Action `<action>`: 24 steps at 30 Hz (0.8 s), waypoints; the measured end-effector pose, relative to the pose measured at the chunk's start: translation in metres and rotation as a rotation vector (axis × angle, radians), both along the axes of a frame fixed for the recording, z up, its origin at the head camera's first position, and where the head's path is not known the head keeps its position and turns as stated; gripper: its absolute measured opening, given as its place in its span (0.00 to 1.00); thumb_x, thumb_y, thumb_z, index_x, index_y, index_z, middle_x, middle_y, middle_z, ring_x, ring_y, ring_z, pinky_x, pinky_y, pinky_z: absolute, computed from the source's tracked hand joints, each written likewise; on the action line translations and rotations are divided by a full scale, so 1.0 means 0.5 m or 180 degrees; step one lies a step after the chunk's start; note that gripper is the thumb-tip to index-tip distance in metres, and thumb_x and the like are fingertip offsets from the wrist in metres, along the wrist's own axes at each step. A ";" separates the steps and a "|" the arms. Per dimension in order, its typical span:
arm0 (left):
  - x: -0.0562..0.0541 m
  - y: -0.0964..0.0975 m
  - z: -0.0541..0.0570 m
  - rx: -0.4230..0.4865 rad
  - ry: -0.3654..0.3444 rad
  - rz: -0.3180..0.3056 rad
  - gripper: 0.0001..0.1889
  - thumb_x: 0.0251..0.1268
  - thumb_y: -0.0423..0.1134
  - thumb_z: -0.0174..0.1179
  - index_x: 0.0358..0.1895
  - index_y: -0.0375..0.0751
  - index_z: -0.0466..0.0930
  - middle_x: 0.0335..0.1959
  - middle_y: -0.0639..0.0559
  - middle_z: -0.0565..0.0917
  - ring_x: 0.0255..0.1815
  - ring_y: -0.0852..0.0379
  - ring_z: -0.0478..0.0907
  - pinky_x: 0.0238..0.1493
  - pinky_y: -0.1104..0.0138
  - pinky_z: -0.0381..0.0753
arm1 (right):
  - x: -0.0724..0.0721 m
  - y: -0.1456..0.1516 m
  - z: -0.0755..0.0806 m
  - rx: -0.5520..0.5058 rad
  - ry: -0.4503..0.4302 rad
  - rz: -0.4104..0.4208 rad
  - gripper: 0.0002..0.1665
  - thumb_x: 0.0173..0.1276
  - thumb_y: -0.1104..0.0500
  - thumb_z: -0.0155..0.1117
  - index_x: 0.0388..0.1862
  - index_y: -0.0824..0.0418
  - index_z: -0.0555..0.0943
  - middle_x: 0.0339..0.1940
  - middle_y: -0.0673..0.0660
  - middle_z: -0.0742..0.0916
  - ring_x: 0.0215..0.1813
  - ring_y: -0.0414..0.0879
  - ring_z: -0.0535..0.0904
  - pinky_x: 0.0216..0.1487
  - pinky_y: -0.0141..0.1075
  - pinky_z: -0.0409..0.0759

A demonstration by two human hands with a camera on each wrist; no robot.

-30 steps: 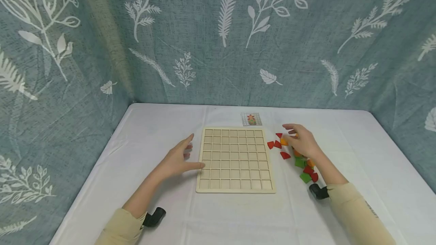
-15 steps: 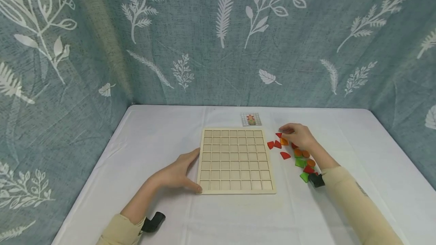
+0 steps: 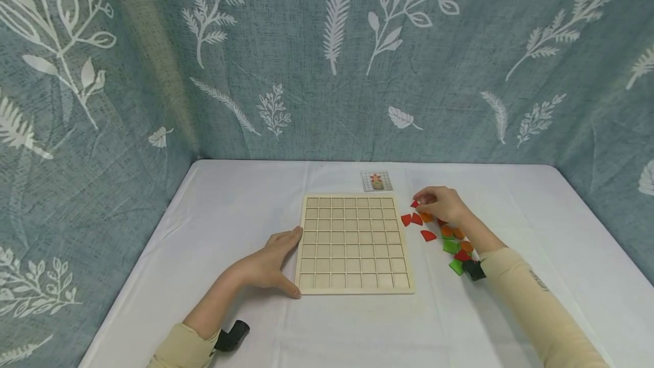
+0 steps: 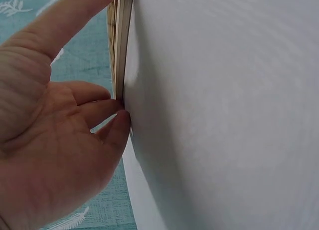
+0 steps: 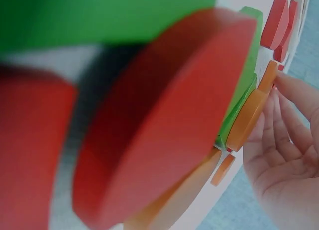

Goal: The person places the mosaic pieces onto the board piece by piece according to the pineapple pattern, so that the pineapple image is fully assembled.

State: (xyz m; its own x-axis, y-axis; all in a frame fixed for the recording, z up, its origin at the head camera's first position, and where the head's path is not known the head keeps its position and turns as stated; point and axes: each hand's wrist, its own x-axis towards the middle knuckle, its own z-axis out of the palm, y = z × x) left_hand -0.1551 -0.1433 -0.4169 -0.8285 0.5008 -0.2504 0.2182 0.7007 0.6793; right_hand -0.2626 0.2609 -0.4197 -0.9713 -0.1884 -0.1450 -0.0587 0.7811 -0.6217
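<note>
My left hand (image 3: 271, 263) rests along the left edge of a pale wooden grid board (image 3: 355, 291), thumb near its front left corner. Seen from the left wrist, fingertips of the left hand (image 4: 65, 125) touch the board's side (image 4: 121, 45). My right hand (image 3: 443, 204), beyond the board's right side, pinches a small red piece (image 3: 414, 204) at its fingertips. In the right wrist view the right hand (image 5: 284, 145) is beside orange pieces (image 5: 246, 120), and its fingertips are partly hidden.
Loose red (image 3: 428, 235), orange (image 3: 466, 246) and green pieces (image 3: 451, 246) lie right of the board, some under the right wrist. A small picture card (image 3: 376, 181) lies behind the board on the white tablecloth (image 3: 245, 186). A patterned curtain (image 3: 306, 101) stands behind.
My left hand has come nearer and settled against the board's left edge. The right hand has moved slightly left, its fingers closing on the red piece, which has shifted a little left.
</note>
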 end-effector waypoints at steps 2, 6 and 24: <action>0.001 0.001 0.001 -0.0007 -0.0009 0.0022 0.66 0.35 0.43 0.81 0.77 0.31 0.44 0.77 0.36 0.49 0.77 0.38 0.42 0.72 0.42 0.50 | -0.002 -0.001 -0.001 -0.0021 -0.0024 -0.0010 0.15 0.68 0.59 0.66 0.51 0.65 0.82 0.38 0.58 0.84 0.37 0.50 0.75 0.29 0.35 0.77; 0.000 0.002 0.001 -0.0005 -0.0016 0.0040 0.66 0.34 0.43 0.82 0.77 0.32 0.45 0.78 0.36 0.49 0.77 0.38 0.42 0.72 0.42 0.50 | -0.004 0.000 -0.002 -0.0038 -0.0043 -0.0016 0.15 0.67 0.59 0.66 0.50 0.65 0.83 0.36 0.57 0.85 0.36 0.50 0.75 0.30 0.36 0.77; -0.003 -0.002 -0.005 0.0025 0.0018 -0.0082 0.65 0.35 0.46 0.81 0.76 0.30 0.46 0.78 0.35 0.46 0.78 0.38 0.41 0.74 0.44 0.45 | 0.030 -0.090 0.030 -0.0373 0.0120 0.0264 0.18 0.67 0.55 0.67 0.53 0.62 0.83 0.42 0.57 0.88 0.46 0.52 0.84 0.42 0.42 0.82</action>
